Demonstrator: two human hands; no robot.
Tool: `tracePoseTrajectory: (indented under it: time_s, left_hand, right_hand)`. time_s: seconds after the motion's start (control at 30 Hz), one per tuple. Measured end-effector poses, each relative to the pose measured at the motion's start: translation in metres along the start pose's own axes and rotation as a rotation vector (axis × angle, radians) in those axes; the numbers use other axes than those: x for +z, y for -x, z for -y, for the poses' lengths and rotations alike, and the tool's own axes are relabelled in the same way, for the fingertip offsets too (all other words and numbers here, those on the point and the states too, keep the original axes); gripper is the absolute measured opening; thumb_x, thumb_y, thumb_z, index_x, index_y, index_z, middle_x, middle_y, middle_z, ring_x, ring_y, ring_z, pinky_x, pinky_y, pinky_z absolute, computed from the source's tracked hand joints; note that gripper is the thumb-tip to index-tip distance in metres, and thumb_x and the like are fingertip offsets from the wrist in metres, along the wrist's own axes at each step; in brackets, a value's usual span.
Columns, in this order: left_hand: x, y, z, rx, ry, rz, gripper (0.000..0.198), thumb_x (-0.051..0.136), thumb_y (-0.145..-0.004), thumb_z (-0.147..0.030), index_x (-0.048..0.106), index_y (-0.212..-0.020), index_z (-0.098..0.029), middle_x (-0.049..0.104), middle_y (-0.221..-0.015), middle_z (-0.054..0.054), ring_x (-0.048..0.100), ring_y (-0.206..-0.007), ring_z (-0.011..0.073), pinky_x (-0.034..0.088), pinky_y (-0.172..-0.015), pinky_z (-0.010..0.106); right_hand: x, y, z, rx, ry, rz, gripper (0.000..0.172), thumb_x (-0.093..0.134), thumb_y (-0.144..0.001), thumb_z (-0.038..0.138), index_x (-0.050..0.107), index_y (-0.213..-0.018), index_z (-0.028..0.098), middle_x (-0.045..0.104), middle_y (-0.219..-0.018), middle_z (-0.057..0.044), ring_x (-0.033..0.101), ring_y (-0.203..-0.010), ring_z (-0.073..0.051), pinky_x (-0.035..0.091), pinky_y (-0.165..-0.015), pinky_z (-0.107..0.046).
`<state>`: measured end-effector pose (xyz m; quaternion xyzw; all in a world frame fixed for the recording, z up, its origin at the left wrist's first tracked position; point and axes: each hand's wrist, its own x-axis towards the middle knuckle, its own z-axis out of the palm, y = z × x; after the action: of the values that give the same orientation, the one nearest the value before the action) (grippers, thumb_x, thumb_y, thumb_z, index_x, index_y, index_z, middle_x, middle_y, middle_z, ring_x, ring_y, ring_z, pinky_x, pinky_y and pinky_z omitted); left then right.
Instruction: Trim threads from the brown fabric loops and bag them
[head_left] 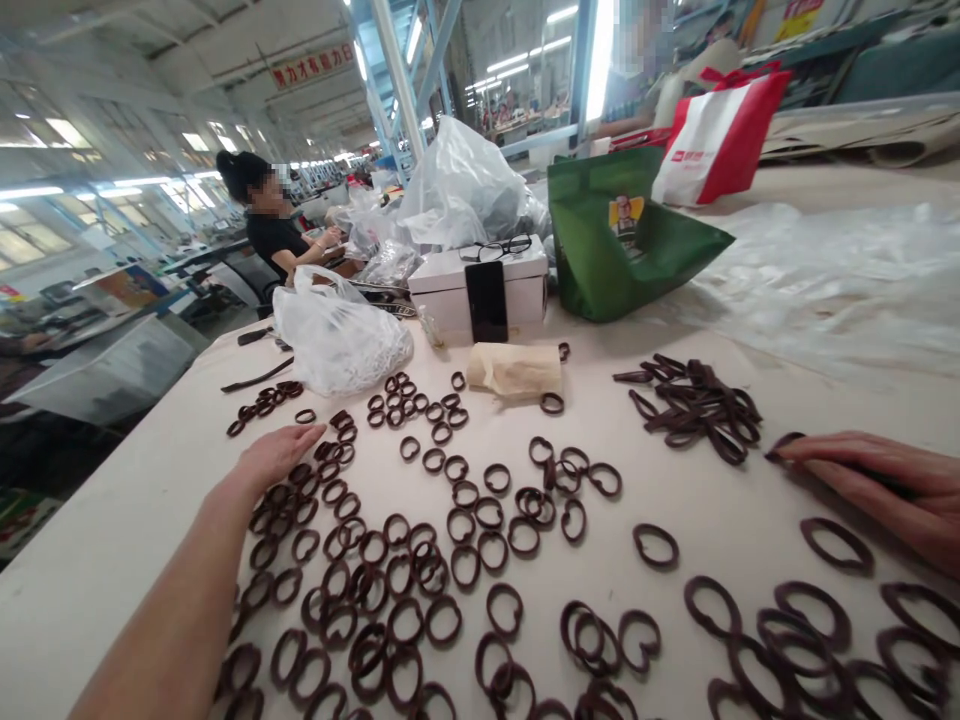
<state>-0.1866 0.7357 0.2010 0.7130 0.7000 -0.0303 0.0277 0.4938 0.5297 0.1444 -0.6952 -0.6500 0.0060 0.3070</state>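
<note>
Dark loops (420,560) lie spread singly over the tabletop (112,540) in front of the white box (450,300), loose enough to be taken one by one. Left of the box, the left hand (277,455) rests flat beside them, fingers open. Right of it, the right hand (877,490) lies outstretched, perhaps pinning one loop.

Dark brown rings (463,524) lay flat, scattered between left hand (277,455) and right hand (877,490); a tangled heap (697,405) sat beyond the right.
</note>
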Motion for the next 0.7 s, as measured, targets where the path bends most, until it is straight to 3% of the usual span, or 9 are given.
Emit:
tracePoseTrajectory:
  time_s: [0.07,0.17,0.27,0.37,0.43,0.5,0.6,0.7]
  left_hand:
    - [-0.009,0.009,-0.017,0.046,-0.016,-0.019,0.058,0.037,-0.091,-0.053,0.073,-0.117,-0.016,0.068,-0.13,0.017,0.059,-0.124,0.0386,0.045,-0.105,0.054]
    - [-0.009,0.004,-0.061,0.177,0.016,-0.083,0.064,0.028,-0.096,-0.051,0.055,-0.141,-0.016,0.048,-0.153,0.013,0.041,-0.143,0.0296,0.032,-0.117,0.045]
    - [0.007,-0.01,-0.113,0.277,0.054,-0.113,0.066,0.024,-0.099,-0.053,0.042,-0.151,-0.017,0.037,-0.16,0.011,0.034,-0.148,0.025,0.028,-0.12,0.041]
    - [0.026,-0.013,-0.147,0.356,0.057,-0.097,0.064,0.035,-0.097,-0.055,0.045,-0.149,-0.021,0.043,-0.157,0.01,0.034,-0.147,0.0298,0.029,-0.119,0.048]
    - [0.034,-0.001,-0.151,0.383,0.054,-0.082,0.064,0.04,-0.095,-0.056,0.046,-0.149,-0.022,0.047,-0.155,0.011,0.034,-0.146,0.0328,0.03,-0.118,0.052]
    - [0.036,0.019,-0.142,0.436,0.055,-0.052,0.063,0.042,-0.094,-0.057,0.048,-0.148,-0.024,0.047,-0.154,0.01,0.034,-0.146,0.0329,0.03,-0.118,0.053]
    - [0.026,0.048,-0.122,0.537,0.072,0.005,0.06,0.044,-0.092,-0.061,0.057,-0.14,-0.028,0.045,-0.156,0.007,0.04,-0.143,0.0311,0.031,-0.119,0.049]
    - [0.008,0.055,-0.122,0.492,0.129,-0.014,0.06,0.039,-0.094,-0.061,0.056,-0.141,-0.028,0.04,-0.159,0.007,0.044,-0.141,0.0289,0.034,-0.118,0.045]
  right_hand:
    - [-0.005,-0.001,0.007,-0.057,-0.062,0.048,0.029,0.057,-0.082,0.052,0.076,-0.091,0.032,0.076,-0.097,0.0,0.073,-0.087,-0.023,0.059,-0.094,-0.035]
    - [-0.009,-0.004,0.018,-0.089,-0.085,0.025,0.028,0.056,-0.083,0.049,0.076,-0.087,0.03,0.077,-0.094,-0.001,0.073,-0.083,-0.022,0.06,-0.089,-0.035]
    - [-0.011,-0.004,0.022,-0.101,-0.104,0.02,0.027,0.057,-0.083,0.048,0.076,-0.086,0.029,0.077,-0.092,-0.001,0.074,-0.083,-0.022,0.061,-0.084,-0.032]
    - [-0.01,-0.004,0.021,-0.094,-0.12,0.009,0.026,0.057,-0.084,0.046,0.077,-0.086,0.029,0.077,-0.092,-0.001,0.074,-0.082,-0.02,0.061,-0.082,-0.03]
    - [-0.009,-0.003,0.019,-0.092,-0.127,0.012,0.026,0.058,-0.084,0.046,0.077,-0.086,0.029,0.077,-0.091,0.0,0.074,-0.081,-0.019,0.061,-0.081,-0.029]
    - [-0.008,-0.003,0.018,-0.092,-0.139,0.021,0.026,0.057,-0.084,0.046,0.077,-0.086,0.029,0.077,-0.092,-0.001,0.074,-0.082,-0.019,0.061,-0.08,-0.028]
    - [-0.009,-0.003,0.019,-0.066,-0.145,0.04,0.028,0.057,-0.083,0.046,0.077,-0.087,0.028,0.077,-0.094,-0.002,0.074,-0.085,-0.02,0.06,-0.086,-0.029]
    - [-0.011,-0.004,0.02,-0.038,-0.138,0.069,0.029,0.056,-0.083,0.047,0.077,-0.088,0.028,0.077,-0.095,-0.003,0.074,-0.085,-0.021,0.059,-0.09,-0.03]
